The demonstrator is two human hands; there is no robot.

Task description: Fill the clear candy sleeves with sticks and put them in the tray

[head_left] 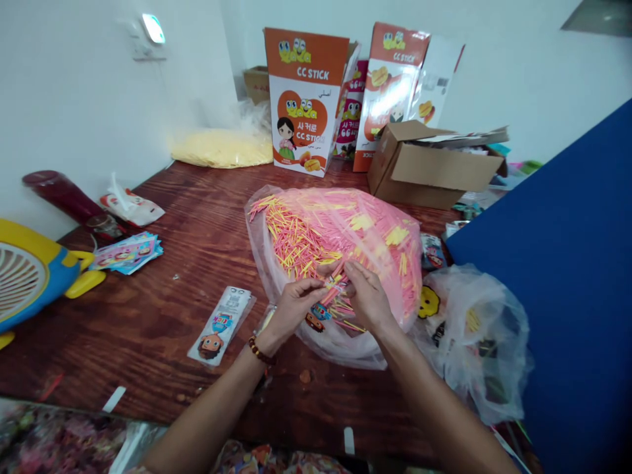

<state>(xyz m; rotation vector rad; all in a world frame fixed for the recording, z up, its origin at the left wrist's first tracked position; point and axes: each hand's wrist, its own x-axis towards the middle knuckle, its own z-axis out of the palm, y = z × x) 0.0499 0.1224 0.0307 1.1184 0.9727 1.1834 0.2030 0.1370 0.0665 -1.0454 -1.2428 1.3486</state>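
Note:
A large clear bag [257,230] full of thin pink and yellow sticks [296,240] lies open in the middle of the table. Over its near part, my left hand [299,299] pinches the edge of a small printed clear packet [317,316], which hangs below the fingers. My right hand [364,289] is closed on a few pink sticks at the packet's top, close beside my left fingers. Whether the stick ends are inside the packet is hard to tell. Left of my hands lies a flat stack of similar packets [220,326].
Printed cartons [306,99] and an open brown box [439,171] stand behind the bag. A yellow-blue fan [39,283], blue packets [131,253] and a dark bottle [66,197] are left. A clear plastic bag [488,342] and blue panel [567,276] are right.

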